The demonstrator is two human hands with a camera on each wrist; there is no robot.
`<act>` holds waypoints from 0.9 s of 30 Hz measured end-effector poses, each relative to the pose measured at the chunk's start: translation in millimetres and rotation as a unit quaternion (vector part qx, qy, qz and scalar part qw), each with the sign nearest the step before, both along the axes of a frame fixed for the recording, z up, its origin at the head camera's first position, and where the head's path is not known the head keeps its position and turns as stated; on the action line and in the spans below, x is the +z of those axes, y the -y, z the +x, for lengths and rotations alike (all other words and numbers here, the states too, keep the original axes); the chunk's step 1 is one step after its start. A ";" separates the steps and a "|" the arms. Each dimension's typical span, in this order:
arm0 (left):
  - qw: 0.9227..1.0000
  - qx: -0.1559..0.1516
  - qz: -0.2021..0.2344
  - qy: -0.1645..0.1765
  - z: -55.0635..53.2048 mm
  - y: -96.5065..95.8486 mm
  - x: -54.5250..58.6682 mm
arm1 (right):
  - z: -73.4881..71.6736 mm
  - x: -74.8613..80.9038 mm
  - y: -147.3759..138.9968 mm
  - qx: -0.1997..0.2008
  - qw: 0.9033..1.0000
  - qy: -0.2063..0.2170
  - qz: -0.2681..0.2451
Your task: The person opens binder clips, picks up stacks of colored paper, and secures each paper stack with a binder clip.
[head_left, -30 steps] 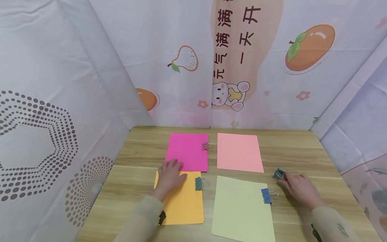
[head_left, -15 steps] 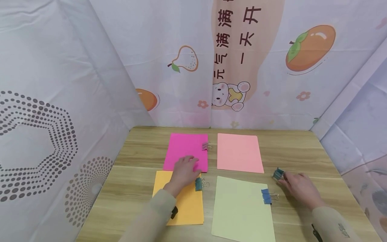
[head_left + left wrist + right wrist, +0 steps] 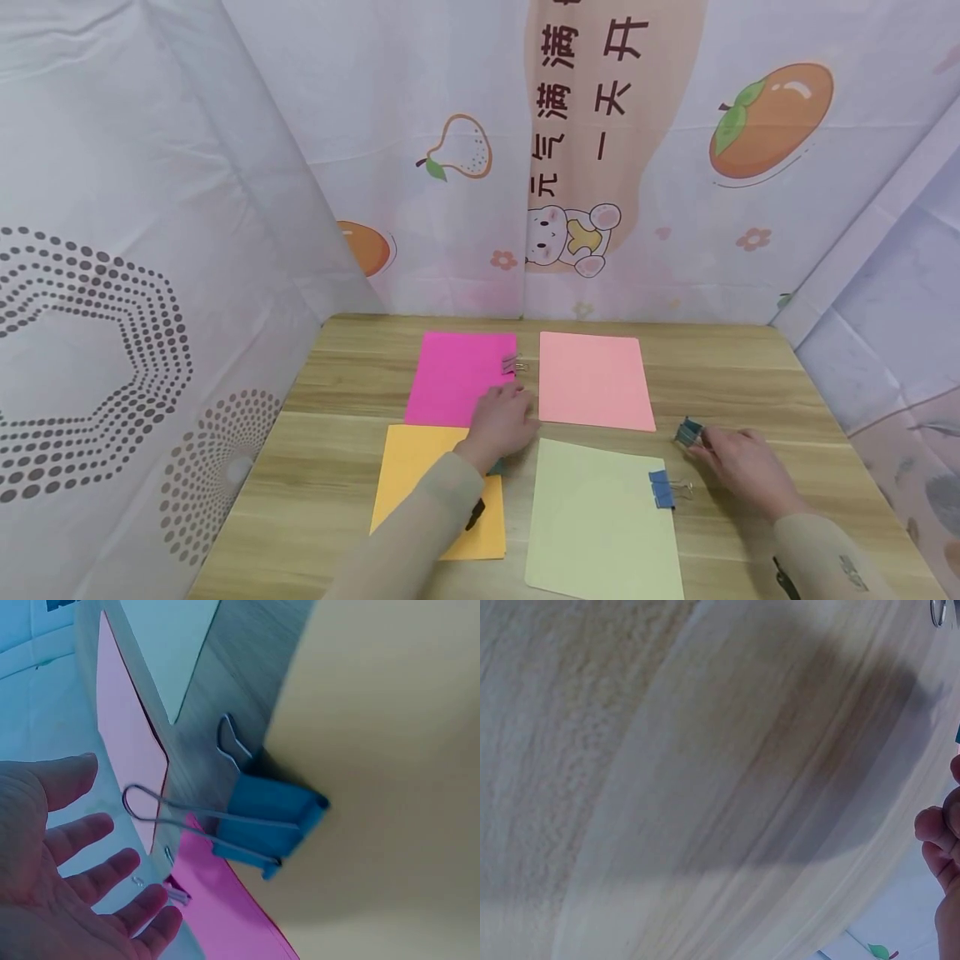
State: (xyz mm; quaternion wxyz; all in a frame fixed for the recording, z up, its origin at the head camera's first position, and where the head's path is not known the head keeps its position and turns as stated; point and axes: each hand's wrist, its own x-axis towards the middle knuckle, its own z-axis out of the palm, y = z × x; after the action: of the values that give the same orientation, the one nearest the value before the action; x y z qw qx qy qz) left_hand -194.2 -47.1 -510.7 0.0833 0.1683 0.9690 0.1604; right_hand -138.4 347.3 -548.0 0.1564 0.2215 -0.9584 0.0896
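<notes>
My left hand [image 3: 501, 427] hovers over the gap between the paper stacks, fingers loosely spread and holding nothing, as the left wrist view also shows. Close by is a teal binder clip [image 3: 262, 821] clamped on the right edge of the orange paper [image 3: 420, 467]; in the head view the hand mostly hides it. My right hand [image 3: 748, 471] pinches another teal binder clip [image 3: 687, 432] at the right. In the right wrist view, only the curled fingers [image 3: 939, 832] show at the frame's edge.
Magenta paper [image 3: 453, 379] carries a purplish binder clip [image 3: 510, 364] on its right edge. Pink paper [image 3: 595, 382] lies at the back with no clip showing. Pale green paper [image 3: 600, 521] has a blue binder clip [image 3: 662, 489]. A printed curtain [image 3: 480, 250] hangs behind the wooden table [image 3: 315, 475].
My left hand has moved rightward from the upper left of the orange paper, across its top edge, to the gap beside the clip. The right hand stays in place with its binder clip.
</notes>
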 end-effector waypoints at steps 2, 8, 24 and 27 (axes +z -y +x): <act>1.000 0.006 -0.006 0.005 -2.5 -6.9 -0.8 | -0.1 -0.4 0.2 0.004 1.000 -0.004 -0.001; 0.999 0.025 -0.019 0.018 -8.2 -24.9 0.2 | -0.4 -1.4 0.4 0.006 1.000 -0.017 0.003; 0.993 0.092 -0.012 0.067 -23.8 -60.4 -7.0 | -1.9 3.3 5.4 -0.006 1.000 0.023 0.001; 0.992 0.105 -0.020 0.064 -24.8 -65.4 -7.1 | -2.3 3.5 5.9 -0.001 1.000 0.012 0.002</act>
State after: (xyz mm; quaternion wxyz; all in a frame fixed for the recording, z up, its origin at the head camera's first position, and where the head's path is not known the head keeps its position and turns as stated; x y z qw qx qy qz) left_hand -219.0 18.3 -517.8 0.1307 0.0529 0.9771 0.1592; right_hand -140.7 341.4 -544.5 0.1444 0.2195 -0.9607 0.0901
